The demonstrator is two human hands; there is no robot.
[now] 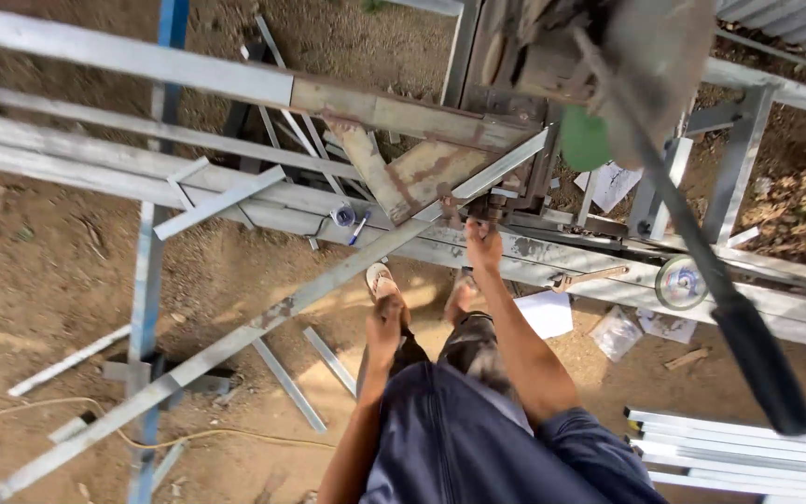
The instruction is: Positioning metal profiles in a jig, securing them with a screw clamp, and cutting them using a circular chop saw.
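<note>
Steadying the long metal bar point(235, 341) (angled) with the right hand point(483, 245).

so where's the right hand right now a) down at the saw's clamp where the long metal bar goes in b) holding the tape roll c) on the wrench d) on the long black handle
a, the right hand reaches to the clamp area of the chop saw, where the long metal bar enters; the black handle, wrench and tape roll lie untouched.

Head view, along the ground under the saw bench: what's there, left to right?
Blue upright post → tape roll → blue pen → left hand → right hand → white paper sheet → wrench → cutting disc → stack of pale metal bars.
</note>
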